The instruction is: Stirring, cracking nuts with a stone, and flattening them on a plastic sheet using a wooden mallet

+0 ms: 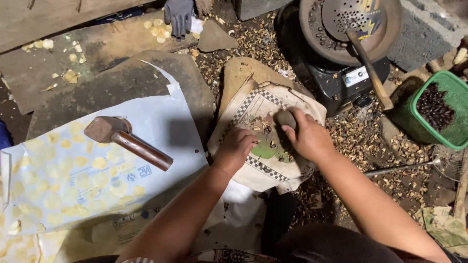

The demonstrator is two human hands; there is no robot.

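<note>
the right hand (308,138) has its grip closed around a small grey stone (286,118), fingers wrapped over the top so only the rounded upper end shows at about 11 o'clock from the knuckles. the stone looks dense and hard, heavy for its size, with a dull rough skin that should not slip; taking it across the middle, as the hand does, seems the sound place to hold it. the left hand (235,148) sits just beside it at 9 o'clock, fingers curled down with the tips pinching or steadying something among the small dark nuts (267,129); exactly what it has cannot be told. these nuts look brittle-shelled and light, easy to scatter, best taken between fingertips. both hands work over a patterned cloth (253,104) with a checkered border, draped on a flat stone slab (239,70). both forearms come up from 6 o'clock, wrists bent downward, palms facing the cloth. at 9 o'clock a wooden-handled mallet (124,139) lies on a printed sack (73,170) strewn with pale flakes. at 2 o'clock a green basket (458,92) holds dark nuts, and a gloved hand (179,16) of another person rests at 12 o'clock.
</note>
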